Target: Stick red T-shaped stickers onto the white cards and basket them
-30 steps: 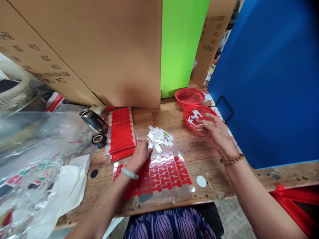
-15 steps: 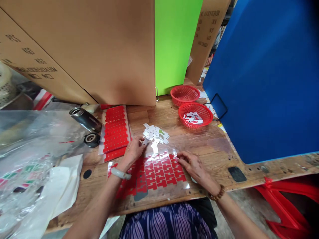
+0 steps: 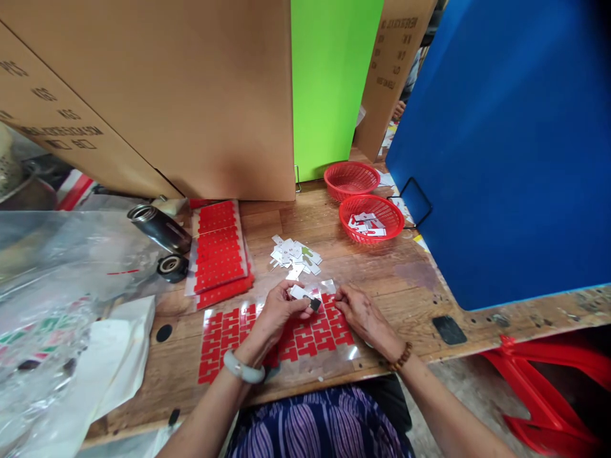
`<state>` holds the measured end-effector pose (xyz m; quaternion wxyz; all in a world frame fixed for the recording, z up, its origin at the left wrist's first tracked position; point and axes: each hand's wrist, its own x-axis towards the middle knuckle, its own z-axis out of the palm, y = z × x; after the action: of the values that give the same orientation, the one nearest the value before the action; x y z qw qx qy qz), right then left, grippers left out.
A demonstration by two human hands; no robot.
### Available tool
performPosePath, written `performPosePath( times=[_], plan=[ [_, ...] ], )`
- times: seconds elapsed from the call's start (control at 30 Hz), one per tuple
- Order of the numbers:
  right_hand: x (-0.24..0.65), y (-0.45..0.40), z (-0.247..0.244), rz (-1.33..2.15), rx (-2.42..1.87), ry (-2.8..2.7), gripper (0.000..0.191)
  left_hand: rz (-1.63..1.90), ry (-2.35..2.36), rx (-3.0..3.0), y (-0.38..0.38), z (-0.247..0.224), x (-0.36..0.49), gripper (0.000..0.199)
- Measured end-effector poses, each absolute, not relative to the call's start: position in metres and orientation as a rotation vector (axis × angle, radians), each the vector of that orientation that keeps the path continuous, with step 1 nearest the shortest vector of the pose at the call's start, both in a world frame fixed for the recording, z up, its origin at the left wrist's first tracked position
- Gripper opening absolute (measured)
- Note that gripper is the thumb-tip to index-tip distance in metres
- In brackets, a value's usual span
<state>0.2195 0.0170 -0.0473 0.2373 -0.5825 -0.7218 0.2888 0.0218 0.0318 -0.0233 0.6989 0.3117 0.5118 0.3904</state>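
Note:
My left hand [image 3: 278, 313] is closed on a small white card [image 3: 300, 293] with a dark end, held above a clear sheet [image 3: 356, 352] of red cut-out stickers [image 3: 305, 340]. At that sheet's upper right corner, my right hand [image 3: 359, 312] has its thumb and fingers pressed together beside the last row of stickers. Whatever lies between those fingertips is too small to make out. Just beyond my left hand is a loose pile of white cards [image 3: 289, 252], with a green-marked one among them.
Two red baskets [image 3: 352, 180] stand farther back; the nearer basket [image 3: 398, 230] contains white and red cards. Stacked red sticker sheets [image 3: 217, 245] lie left, next to a dark flask [image 3: 160, 228] and its cap [image 3: 172, 268]. A blue panel [image 3: 506, 159] and cardboard box [image 3: 229, 95] border the table.
My left hand has come from the pile toward the right and nearer me, with a white card now in its fingers. My right hand stays at the sheet's corner.

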Motion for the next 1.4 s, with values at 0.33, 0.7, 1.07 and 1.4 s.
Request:
performPosePath(
  times=[0.33, 0.7, 1.07, 1.4],
  plan=[
    [0.210, -0.006, -0.050, 0.645, -1.492, -1.871, 0.020, 0.934, 1.218, 0.702, 0.026, -0.036, 0.056, 0.031],
    [0.211, 0.002, -0.052, 0.664, -1.590, -1.842, 0.017, 0.821, 1.327, 1.047, 0.040, -0.052, 0.066, 0.014],
    [0.217, -0.016, -0.053, 0.743, -1.354, -1.949, 0.019, 0.835, 1.381, 1.043, 0.037, -0.051, 0.067, 0.010],
    [0.222, -0.022, -0.025, 0.937, -1.394, -1.560, 0.009, 0.801, 1.219, 0.790, 0.039, -0.044, 0.057, 0.018]
  ],
)
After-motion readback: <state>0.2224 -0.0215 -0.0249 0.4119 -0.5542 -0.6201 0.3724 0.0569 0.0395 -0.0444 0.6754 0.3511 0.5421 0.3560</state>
